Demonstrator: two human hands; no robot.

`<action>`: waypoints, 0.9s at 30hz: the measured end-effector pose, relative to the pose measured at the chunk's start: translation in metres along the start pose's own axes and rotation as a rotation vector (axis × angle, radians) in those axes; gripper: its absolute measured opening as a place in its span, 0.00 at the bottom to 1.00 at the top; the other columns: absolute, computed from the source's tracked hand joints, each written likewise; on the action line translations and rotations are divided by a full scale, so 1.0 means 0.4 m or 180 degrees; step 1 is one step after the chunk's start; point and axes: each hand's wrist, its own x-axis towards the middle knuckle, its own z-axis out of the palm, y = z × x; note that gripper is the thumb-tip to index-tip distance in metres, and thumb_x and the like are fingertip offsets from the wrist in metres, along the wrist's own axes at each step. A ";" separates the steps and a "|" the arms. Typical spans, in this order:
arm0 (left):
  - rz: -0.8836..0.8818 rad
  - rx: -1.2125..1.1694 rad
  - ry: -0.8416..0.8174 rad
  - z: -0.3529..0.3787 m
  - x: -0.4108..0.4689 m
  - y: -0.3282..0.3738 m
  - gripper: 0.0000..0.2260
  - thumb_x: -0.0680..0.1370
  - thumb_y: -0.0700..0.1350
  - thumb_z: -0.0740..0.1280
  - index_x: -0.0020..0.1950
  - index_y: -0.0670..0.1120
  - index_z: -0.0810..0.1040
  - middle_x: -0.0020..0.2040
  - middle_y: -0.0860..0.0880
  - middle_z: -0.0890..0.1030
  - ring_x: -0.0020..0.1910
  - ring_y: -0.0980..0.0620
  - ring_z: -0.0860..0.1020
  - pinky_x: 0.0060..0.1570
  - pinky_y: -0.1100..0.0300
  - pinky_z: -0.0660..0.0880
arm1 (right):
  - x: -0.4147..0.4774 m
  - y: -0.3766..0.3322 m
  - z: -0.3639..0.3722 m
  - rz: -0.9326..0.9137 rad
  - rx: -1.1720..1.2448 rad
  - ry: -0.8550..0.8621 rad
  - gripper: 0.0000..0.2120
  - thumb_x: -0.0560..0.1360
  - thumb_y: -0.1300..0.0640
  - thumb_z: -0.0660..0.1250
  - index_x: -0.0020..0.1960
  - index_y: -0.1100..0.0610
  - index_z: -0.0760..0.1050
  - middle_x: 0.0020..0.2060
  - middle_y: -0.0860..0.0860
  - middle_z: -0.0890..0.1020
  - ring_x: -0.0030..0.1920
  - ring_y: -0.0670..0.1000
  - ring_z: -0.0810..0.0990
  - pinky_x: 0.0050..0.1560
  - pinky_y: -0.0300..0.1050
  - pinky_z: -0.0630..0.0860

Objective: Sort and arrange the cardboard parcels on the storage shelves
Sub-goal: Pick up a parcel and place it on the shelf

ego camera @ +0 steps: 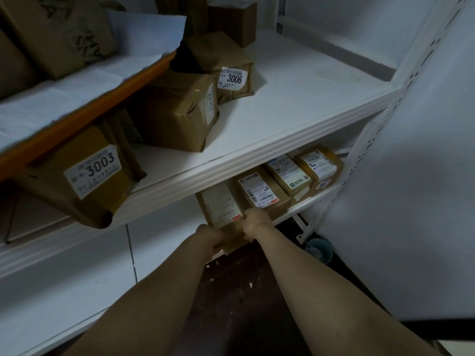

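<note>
We hold the flat brown cardboard parcel with a pale label (pixel 221 205) by its near end, both the left hand (pixel 209 236) and the right hand (pixel 255 222) with fingers curled round its edges. It sits leftmost on the lower white metal shelf (pixel 308 201), its near end jutting out. We judge it light and fairly stiff. The tape may be slick, so the corners are safest.

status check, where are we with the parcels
Left hand and right hand both gripping one parcel. Parcel at the front of the lower shelf. Next parcel close on its right.
</note>
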 end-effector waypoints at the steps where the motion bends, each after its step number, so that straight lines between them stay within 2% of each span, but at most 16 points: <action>1: 0.0025 -0.0066 -0.0032 0.002 0.012 0.002 0.20 0.74 0.36 0.70 0.65 0.35 0.72 0.61 0.38 0.76 0.52 0.47 0.77 0.43 0.61 0.79 | 0.011 -0.001 0.003 -0.0029 -0.0077 0.0063 0.11 0.80 0.59 0.62 0.61 0.61 0.75 0.58 0.59 0.76 0.52 0.56 0.80 0.55 0.49 0.79; 3: 0.0082 -0.0110 -0.0096 0.006 0.024 0.011 0.19 0.75 0.36 0.69 0.65 0.34 0.72 0.59 0.39 0.76 0.48 0.49 0.76 0.36 0.65 0.76 | 0.029 -0.001 0.002 -0.0102 -0.0222 0.0141 0.12 0.80 0.60 0.61 0.61 0.61 0.75 0.59 0.59 0.76 0.54 0.56 0.79 0.59 0.49 0.77; 6: 0.0075 -0.0244 -0.0182 0.011 0.039 0.015 0.19 0.75 0.37 0.69 0.65 0.36 0.73 0.46 0.42 0.76 0.38 0.50 0.73 0.34 0.64 0.71 | 0.045 0.004 -0.006 -0.0154 -0.0364 0.0186 0.13 0.80 0.62 0.61 0.63 0.62 0.74 0.61 0.60 0.75 0.59 0.56 0.77 0.62 0.45 0.74; 8: 0.0102 -0.0233 -0.0264 0.014 0.052 0.012 0.21 0.75 0.36 0.68 0.68 0.39 0.70 0.44 0.43 0.75 0.34 0.51 0.69 0.33 0.62 0.68 | 0.052 0.011 -0.006 -0.0131 -0.0387 0.0202 0.13 0.80 0.63 0.61 0.63 0.63 0.73 0.62 0.60 0.75 0.60 0.57 0.76 0.60 0.46 0.72; 11: 0.0118 -0.0379 -0.0346 0.024 0.068 0.011 0.35 0.76 0.37 0.68 0.78 0.46 0.52 0.63 0.42 0.71 0.42 0.47 0.75 0.44 0.57 0.74 | 0.052 0.020 -0.009 -0.0158 -0.0524 0.0276 0.14 0.79 0.63 0.61 0.64 0.63 0.72 0.63 0.60 0.73 0.60 0.57 0.75 0.60 0.46 0.72; 12: 0.0168 -0.0423 -0.0321 0.026 0.069 0.013 0.36 0.77 0.37 0.67 0.78 0.47 0.50 0.63 0.43 0.70 0.41 0.48 0.74 0.43 0.58 0.74 | 0.051 0.021 -0.010 -0.0208 -0.0562 0.0306 0.16 0.79 0.64 0.61 0.66 0.62 0.70 0.65 0.61 0.70 0.61 0.57 0.75 0.63 0.46 0.71; 13: 0.0252 -0.0406 -0.0308 0.034 0.071 0.016 0.35 0.77 0.37 0.67 0.78 0.46 0.51 0.58 0.45 0.72 0.40 0.49 0.74 0.42 0.59 0.73 | 0.052 0.025 -0.013 -0.0249 -0.0578 0.0320 0.19 0.78 0.64 0.61 0.69 0.61 0.69 0.68 0.61 0.66 0.63 0.58 0.74 0.65 0.47 0.70; 14: 0.0350 -0.0370 -0.0294 0.039 0.073 0.020 0.32 0.77 0.36 0.66 0.77 0.46 0.55 0.57 0.45 0.74 0.44 0.48 0.75 0.46 0.58 0.74 | 0.052 0.027 -0.015 -0.0286 -0.0587 0.0309 0.21 0.78 0.64 0.61 0.71 0.59 0.67 0.70 0.61 0.63 0.64 0.58 0.73 0.67 0.47 0.69; 16: 0.0497 -0.0275 -0.0262 0.047 0.082 0.032 0.30 0.76 0.35 0.67 0.76 0.46 0.60 0.63 0.42 0.75 0.59 0.44 0.76 0.62 0.54 0.73 | 0.056 0.030 -0.018 -0.0315 -0.0567 0.0257 0.22 0.78 0.64 0.62 0.72 0.59 0.68 0.70 0.61 0.62 0.64 0.58 0.73 0.68 0.47 0.68; 17: 0.0517 -0.0277 -0.0294 0.049 0.085 0.037 0.31 0.75 0.35 0.69 0.75 0.47 0.61 0.65 0.41 0.74 0.63 0.43 0.74 0.66 0.52 0.71 | 0.058 0.032 -0.018 -0.0330 -0.0544 0.0218 0.21 0.78 0.64 0.62 0.71 0.59 0.68 0.69 0.60 0.63 0.63 0.58 0.73 0.68 0.46 0.68; 20: 0.0562 -0.0248 -0.0419 0.055 0.081 0.047 0.37 0.70 0.43 0.75 0.75 0.49 0.62 0.66 0.43 0.74 0.63 0.46 0.74 0.67 0.54 0.69 | 0.055 0.035 -0.014 -0.0498 -0.0563 -0.0090 0.22 0.78 0.67 0.59 0.72 0.60 0.68 0.70 0.60 0.62 0.66 0.58 0.70 0.71 0.43 0.64; 22: 0.0556 -0.0075 -0.0381 0.060 0.063 0.055 0.29 0.73 0.43 0.73 0.71 0.45 0.67 0.65 0.43 0.75 0.62 0.46 0.74 0.62 0.59 0.70 | 0.044 0.033 -0.016 -0.0569 -0.0576 -0.0279 0.24 0.78 0.68 0.58 0.74 0.59 0.65 0.74 0.61 0.55 0.71 0.58 0.64 0.73 0.43 0.59; 24: 0.0469 0.0110 -0.0282 0.067 0.048 0.062 0.21 0.77 0.40 0.68 0.69 0.41 0.68 0.66 0.41 0.74 0.61 0.47 0.74 0.50 0.62 0.71 | 0.026 0.026 -0.035 -0.0553 -0.0618 -0.0269 0.25 0.78 0.68 0.57 0.74 0.59 0.64 0.77 0.61 0.48 0.75 0.58 0.58 0.73 0.43 0.58; 26: 0.0453 0.0366 -0.0206 0.074 0.015 0.082 0.18 0.79 0.35 0.61 0.70 0.36 0.67 0.68 0.37 0.70 0.60 0.49 0.72 0.36 0.65 0.67 | 0.005 0.018 -0.070 -0.0525 -0.0569 -0.0125 0.23 0.78 0.68 0.57 0.73 0.60 0.67 0.76 0.61 0.53 0.74 0.58 0.61 0.72 0.45 0.63; 27: 0.0482 0.0512 -0.0170 0.077 -0.006 0.096 0.18 0.80 0.35 0.59 0.70 0.35 0.66 0.69 0.36 0.69 0.58 0.50 0.72 0.35 0.64 0.67 | -0.008 0.013 -0.093 -0.0530 -0.0512 -0.0075 0.22 0.78 0.67 0.57 0.71 0.61 0.69 0.74 0.61 0.61 0.72 0.57 0.64 0.70 0.46 0.66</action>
